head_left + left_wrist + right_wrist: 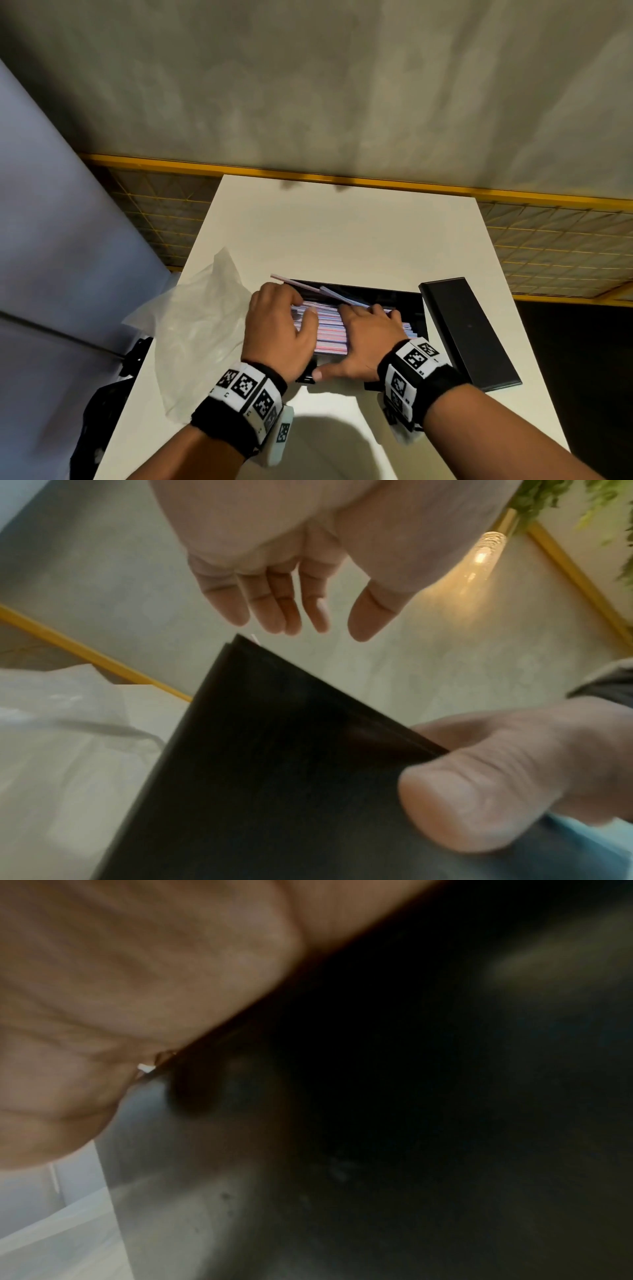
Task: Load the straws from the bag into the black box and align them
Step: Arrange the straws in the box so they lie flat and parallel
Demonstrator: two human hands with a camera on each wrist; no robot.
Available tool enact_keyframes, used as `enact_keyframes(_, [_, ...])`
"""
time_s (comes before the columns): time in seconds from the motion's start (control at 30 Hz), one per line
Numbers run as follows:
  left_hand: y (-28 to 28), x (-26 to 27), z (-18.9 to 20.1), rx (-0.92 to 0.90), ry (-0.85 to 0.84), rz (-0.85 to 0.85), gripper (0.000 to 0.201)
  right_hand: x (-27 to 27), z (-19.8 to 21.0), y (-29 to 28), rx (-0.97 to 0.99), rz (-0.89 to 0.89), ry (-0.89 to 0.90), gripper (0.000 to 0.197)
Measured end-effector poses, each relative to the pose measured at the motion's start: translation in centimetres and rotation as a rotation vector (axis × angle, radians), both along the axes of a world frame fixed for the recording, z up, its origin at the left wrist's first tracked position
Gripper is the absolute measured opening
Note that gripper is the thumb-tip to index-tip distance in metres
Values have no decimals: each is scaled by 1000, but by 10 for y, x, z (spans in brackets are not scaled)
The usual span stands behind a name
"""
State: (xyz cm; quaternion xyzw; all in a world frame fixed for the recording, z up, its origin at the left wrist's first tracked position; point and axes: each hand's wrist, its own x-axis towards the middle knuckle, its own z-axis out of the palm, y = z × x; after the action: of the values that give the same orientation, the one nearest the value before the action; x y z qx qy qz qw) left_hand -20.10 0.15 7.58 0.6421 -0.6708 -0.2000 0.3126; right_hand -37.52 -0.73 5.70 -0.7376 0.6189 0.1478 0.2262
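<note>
A black box (pixel 415 306) sits mid-table, packed with a layer of pink and blue straws (pixel 329 330) lying side to side. Two or three loose straws (pixel 292 283) lie askew over its far left corner. My left hand (pixel 282 320) rests on the left ends of the straws, fingers relaxed; in the left wrist view these fingers (pixel 270 607) hang straight above the box corner (pixel 274 777). My right hand (pixel 368 330) lies flat on the straws, its thumb (pixel 479 791) against the near outer wall. The right wrist view is dark, showing only my palm (pixel 120 988).
A crumpled clear plastic bag (pixel 195 318) lies left of the box, partly over the table edge. The black lid (pixel 469 332) lies flat to the right of the box. The white table (pixel 342 240) extends beyond the box to a yellow-framed wire fence.
</note>
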Motion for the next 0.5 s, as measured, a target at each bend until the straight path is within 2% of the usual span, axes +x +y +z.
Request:
enact_keyframes(0.07, [4,-3,-2,1,-56,-116,26,2,1,-1,-13,19,17,128])
enact_keyframes(0.17, [6,-5,-6,5,-155,-227,24,-1,5,-2,-59,24,-1,106])
enact_keyframes(0.3, [3,-7,-5,39,-161,-255,26,-5,1,3,5,-34,-23,110])
enact_keyframes(0.37, [0,-12,4,126,-43,-154,18,-4,2,5,9,-32,-24,108])
enact_keyframes(0.43, [-7,-22,16,321,119,37,5,-4,5,7,20,-21,-20,106])
enact_keyframes(0.5, [-17,-32,20,551,414,167,18,-4,6,9,41,-9,-16,106])
